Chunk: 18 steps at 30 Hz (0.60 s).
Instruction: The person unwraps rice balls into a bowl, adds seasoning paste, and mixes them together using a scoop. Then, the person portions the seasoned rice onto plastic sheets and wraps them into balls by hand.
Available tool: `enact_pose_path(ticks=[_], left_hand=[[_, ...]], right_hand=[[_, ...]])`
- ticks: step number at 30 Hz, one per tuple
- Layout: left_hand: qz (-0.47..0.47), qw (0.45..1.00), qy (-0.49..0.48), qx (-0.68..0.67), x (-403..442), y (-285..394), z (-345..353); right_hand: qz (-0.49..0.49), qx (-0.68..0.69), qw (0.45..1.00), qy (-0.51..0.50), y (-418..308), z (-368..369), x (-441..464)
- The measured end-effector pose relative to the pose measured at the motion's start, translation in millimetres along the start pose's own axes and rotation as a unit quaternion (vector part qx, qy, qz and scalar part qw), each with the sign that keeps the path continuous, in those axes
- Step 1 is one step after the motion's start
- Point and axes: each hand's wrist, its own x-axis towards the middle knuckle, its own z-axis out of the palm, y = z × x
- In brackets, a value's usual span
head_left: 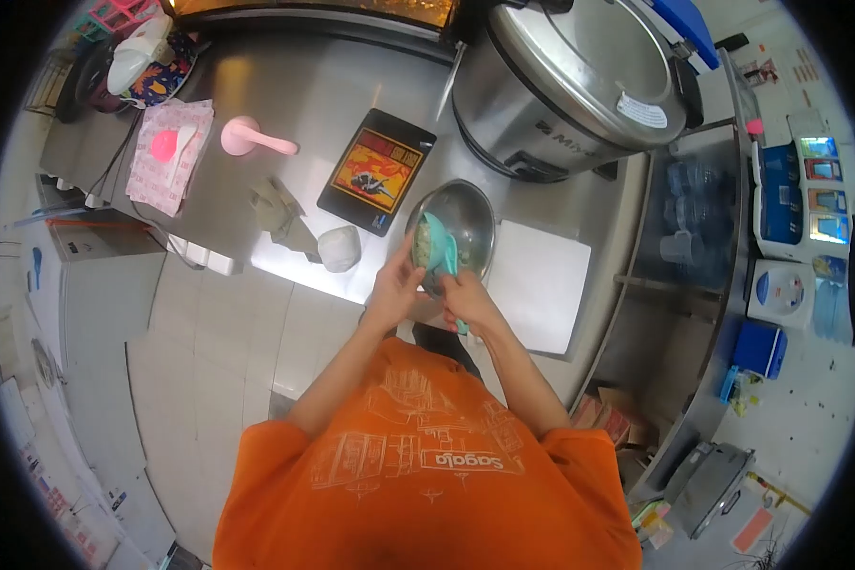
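A teal scoop (442, 249) with a round cup is tilted over a steel mixing bowl (485, 224). Pale, grainy food that looks like rice sits in the cup. My right hand (471, 304) wraps round the scoop's handle, near the bowl's front rim. On the other side, my left hand (395, 291) has its fingers closed against the edge of the cup; its fingertips are partly hidden. Left of the bowl lies a black pouch (378, 171) with a red and yellow picture. A white rounded lump, perhaps wrapped, (339, 248) rests nearer the counter's front edge.
A large steel rice cooker (579, 85) stands behind the bowl. To the right lies a white board or sheet (541, 285). Crumpled wrapping (277, 211), a pink scoop (247, 136) and a printed pink paper (169, 157) are on the left side of the counter.
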Motion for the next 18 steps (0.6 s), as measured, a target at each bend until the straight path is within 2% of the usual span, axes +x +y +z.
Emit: enact_pose_path(ticks=[5,9,12,15,18], left_hand=[[0.024,0.999,-0.013,0.038,-7.7,-0.1,-4.1],[0.03,0.998,0.014,0.048,-0.1,-24.5,-7.6],[-0.008,0.997,0.067,-0.027,2.6,-39.1,-7.4],[-0.007,0.998,0.044,-0.032,8.7,-43.6,-20.4],[-0.002,0.997,0.076,-0.02,18.4,-62.8,-29.5]], right_hand=[[0.082,0.193,0.975,-0.074,-2.7,-10.2,2.1],[0.118,0.336,0.914,-0.196,34.6,-29.9,41.8],[0.111,0.358,0.9,-0.224,57.3,-35.1,53.9],[0.126,0.369,0.894,-0.221,74.2,-47.1,50.6],[0.1,0.398,0.879,-0.244,82.5,-54.7,38.7]])
